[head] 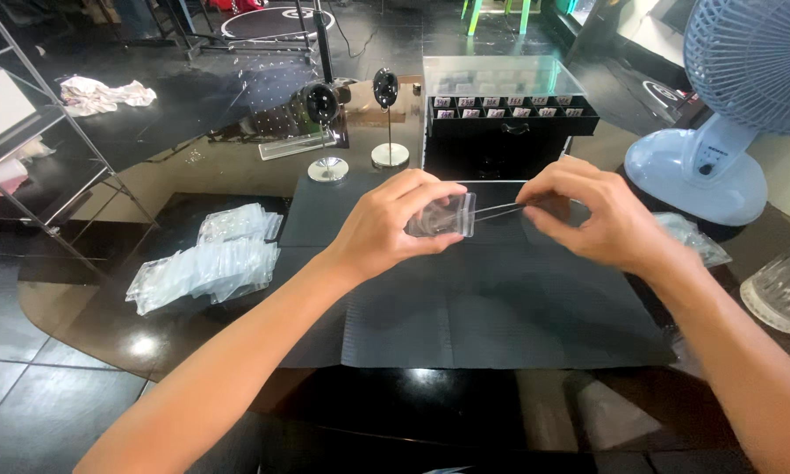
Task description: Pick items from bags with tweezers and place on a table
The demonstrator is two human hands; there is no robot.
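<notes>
- Head view: left hand (386, 224) pinches a small clear bag (441, 216) above the black mat (465, 307), mouth facing 3 o'clock.
- Right hand (597, 219) grips thin tweezers (498, 209), long axis running 3 to 9 o'clock, tips at the bag's mouth.
- Pile of clear bags (206, 263) lies at 9 o'clock.

The left hand (386, 230) covers part of a small clear bag (441, 216), so its left end is hidden behind the fingers. A thin strip (500, 209) runs from the bag into the right hand (592, 219); its far end is hidden there, and what it is cannot be told. The pale blue fan (720, 114) at the far right is cut off by the top and right edges. A ribbed glass (786, 285) at the right edge is only partly in view. The small labels in the black display box (509, 118) are too small to make out.
</notes>
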